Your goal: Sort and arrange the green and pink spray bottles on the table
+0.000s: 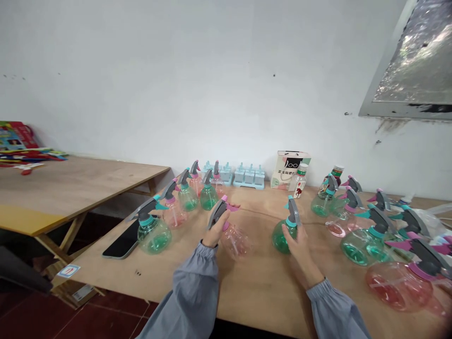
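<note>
My left hand [216, 230] is closed around the grey neck of a pink spray bottle [236, 241], whose clear pink body tilts over the wooden table. To the right, my right hand [300, 249] grips a green spray bottle [280, 238] by its side and neck, thumb toward me; its far fingers are hidden. This bottle stands nearly upright, its teal nozzle at the top. Nearest on the left is another green spray bottle [155, 237], with a pink one [174, 214] just behind it.
A black phone [123, 239] lies at the table's left edge. Several spray bottles crowd the right side, including a large pink one [399, 286]. Pale blue ice-pop moulds [249, 177], a printed box [285, 172] and a small labelled bottle [300, 181] stand along the wall.
</note>
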Demonstrator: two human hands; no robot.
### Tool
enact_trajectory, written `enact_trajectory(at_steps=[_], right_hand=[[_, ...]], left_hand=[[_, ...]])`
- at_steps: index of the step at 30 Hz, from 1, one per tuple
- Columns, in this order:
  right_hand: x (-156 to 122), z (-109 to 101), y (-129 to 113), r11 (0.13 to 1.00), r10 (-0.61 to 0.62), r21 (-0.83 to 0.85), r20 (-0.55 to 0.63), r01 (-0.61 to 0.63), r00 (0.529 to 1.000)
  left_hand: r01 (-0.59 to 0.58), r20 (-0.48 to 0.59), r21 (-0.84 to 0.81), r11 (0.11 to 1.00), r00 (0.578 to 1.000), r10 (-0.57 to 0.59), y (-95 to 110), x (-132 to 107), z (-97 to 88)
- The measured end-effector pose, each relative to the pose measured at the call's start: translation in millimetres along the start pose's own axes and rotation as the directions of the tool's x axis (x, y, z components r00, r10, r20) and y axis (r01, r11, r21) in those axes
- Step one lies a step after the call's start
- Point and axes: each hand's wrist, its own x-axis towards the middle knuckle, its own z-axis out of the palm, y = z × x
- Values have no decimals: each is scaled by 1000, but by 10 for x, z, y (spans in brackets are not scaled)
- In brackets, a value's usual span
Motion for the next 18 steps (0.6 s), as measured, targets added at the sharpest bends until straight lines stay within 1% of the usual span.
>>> enact_trajectory(at_steps=[2,3,6,10,12,14,16,18], right_hand=[[-2,-5,-5,1000,-1,4,6,1,1000],[-3,-6,-5,1000,2,4,3,-2,1000],[-4,1,2,1000,13,-7,-13,-13,1000],[-1,14,23,1000,8,-11,-35,-8,999],[0,15,33,1000,8,-13,-36,-8,999],[-1,15,39,1000,4,-12,-34,-5,999],[-3,18,42,1000,-1,-10,-38,0,999],[-6,26,42,1000,10,-8,-50,-11,999]], left_hand=[[-51,32,113,992,998,47,102,16,-12],[-65,18,174,983,998,63,149,23,-29],[-17,-93,307,951,995,47,226,55,-150],[41,-223,385,922,974,50,172,157,-429],[60,-302,384,921,951,63,113,225,-558],[53,-362,391,919,927,101,49,284,-649],[16,-402,451,892,896,187,-15,323,-702],[-20,-426,559,829,851,308,-83,335,-737]])
